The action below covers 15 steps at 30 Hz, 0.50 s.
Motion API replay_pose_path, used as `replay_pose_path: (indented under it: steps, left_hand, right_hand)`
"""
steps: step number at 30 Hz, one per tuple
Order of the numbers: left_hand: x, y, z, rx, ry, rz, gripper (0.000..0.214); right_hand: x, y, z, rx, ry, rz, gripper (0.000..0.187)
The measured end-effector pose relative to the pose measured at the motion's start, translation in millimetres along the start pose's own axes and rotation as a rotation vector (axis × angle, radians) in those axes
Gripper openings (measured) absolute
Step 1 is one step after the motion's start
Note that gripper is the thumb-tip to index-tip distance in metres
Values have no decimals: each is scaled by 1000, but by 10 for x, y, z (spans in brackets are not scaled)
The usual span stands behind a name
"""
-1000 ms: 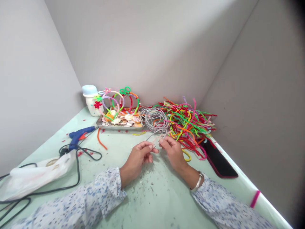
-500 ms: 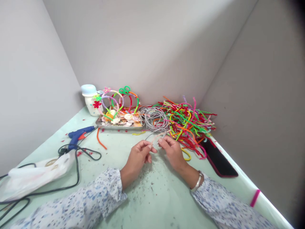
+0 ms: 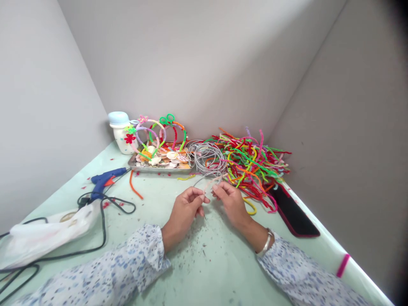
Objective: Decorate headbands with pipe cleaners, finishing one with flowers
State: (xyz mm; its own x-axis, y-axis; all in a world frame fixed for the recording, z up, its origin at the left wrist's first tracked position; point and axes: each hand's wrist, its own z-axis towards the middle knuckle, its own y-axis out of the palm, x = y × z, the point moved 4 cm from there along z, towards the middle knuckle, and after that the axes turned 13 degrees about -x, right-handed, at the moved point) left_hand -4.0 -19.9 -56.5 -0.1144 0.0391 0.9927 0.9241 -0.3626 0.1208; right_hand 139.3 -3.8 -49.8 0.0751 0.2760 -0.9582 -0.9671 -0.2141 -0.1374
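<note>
Here we go: both hands are working low and centre, just below the middle of the frame. The left hand (image 3: 182, 214) is pinched closed, thumb and fingers gripping a thin silver wire (image 3: 204, 179), and the right hand (image 3: 232, 204) pinches the same wire from the other side, the two sets of fingertips close together but not touching. The wire arcs up and away from the grip, with a pale, fuzzy pink stretch (image 3: 208, 185) sitting right between the hands.

Just above, a loose coil of wire (image 3: 207, 157) lies in springy grey loops, and to its right a big tangle of pipe cleaners (image 3: 251, 163) spills out in red, green, yellow and pink, fuzzy and kinked. A yellow loop (image 3: 250, 207) curls near the right hand, with a black phone (image 3: 295, 212) lying beyond it, lower right of the pile.

Upper left, a metal tray (image 3: 159, 170) holds a heap of seashells (image 3: 165, 159), with colourful pipe-cleaner headbands (image 3: 159, 131) standing on it beside a white jar (image 3: 119, 131). Further left sit a blue glue gun (image 3: 105, 180), its black cord (image 3: 103, 225) and a white plastic bag (image 3: 47, 236). An orange pipe cleaner (image 3: 134, 187) lies alone on the mint-green sheet (image 3: 207, 272).
</note>
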Motion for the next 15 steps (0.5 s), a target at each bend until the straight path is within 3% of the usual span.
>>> replay_pose_path:
  steps: [9, 15]
  left_hand:
    - [61, -19, -13, 51, 76, 33, 8]
    - [107, -44, -38, 116, 103, 46, 11]
  right_hand:
    - [37, 20, 18, -33, 26, 13, 27]
    - [-60, 165, 126, -6, 5, 48, 28]
